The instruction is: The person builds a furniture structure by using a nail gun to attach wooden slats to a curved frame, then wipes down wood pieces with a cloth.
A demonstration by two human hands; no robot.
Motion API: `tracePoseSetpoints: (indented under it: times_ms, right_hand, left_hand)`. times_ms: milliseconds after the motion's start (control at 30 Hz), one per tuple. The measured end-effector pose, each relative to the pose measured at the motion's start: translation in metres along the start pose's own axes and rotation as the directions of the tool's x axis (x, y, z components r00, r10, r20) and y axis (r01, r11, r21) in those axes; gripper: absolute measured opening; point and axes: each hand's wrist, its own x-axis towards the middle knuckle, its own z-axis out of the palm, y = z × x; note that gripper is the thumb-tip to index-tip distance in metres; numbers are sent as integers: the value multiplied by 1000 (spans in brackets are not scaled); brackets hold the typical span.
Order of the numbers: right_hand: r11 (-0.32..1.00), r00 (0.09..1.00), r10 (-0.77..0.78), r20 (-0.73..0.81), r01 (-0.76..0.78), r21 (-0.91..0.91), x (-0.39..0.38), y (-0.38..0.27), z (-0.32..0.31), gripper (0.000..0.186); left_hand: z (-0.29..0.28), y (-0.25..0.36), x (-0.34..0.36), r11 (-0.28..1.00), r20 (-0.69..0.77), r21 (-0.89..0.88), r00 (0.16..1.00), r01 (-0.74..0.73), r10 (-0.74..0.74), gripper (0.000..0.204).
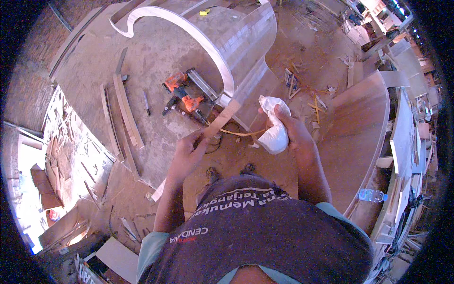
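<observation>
My left hand [190, 150] pinches the near end of a thin, flat wooden strip [223, 117], which slants away up to the right. My right hand [297, 128] is closed around a soft white plastic bag [275, 137], bulging at its lower end; what is in it I cannot tell. Just beyond the strip stands a large curved wooden frame [208, 40] with an S-shaped pale edge and a bent sheet side [253, 35]. The strip's far end overlaps the frame's lower edge in view; whether they touch I cannot tell.
On the worktop lie an orange nail gun [176, 81], an orange drill [191, 103], long wooden slats [126, 111] and a yellow tape measure [204, 12]. A curved wooden panel [362, 113] stands at the right, near a water bottle [372, 195]. Wood scraps [71, 137] litter the left.
</observation>
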Motion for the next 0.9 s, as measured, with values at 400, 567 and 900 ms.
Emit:
tracePoseSetpoints:
  times_ms: [400, 567, 900]
  right_hand:
    - [990, 991, -134, 1, 133, -48, -9, -10, -17, 38]
    - [997, 994, -38, -100, 45, 68, -3, 4, -40, 32]
    - [977, 989, -149, 15, 150, -152, -24, -27, -32, 38]
  left_hand:
    - [25, 15, 12, 991, 78, 114, 995, -71, 62, 35]
    - [33, 32, 13, 976, 71, 185, 992, -118, 106, 36]
    - [27, 41, 12, 958, 114, 198, 976, -207, 187, 37]
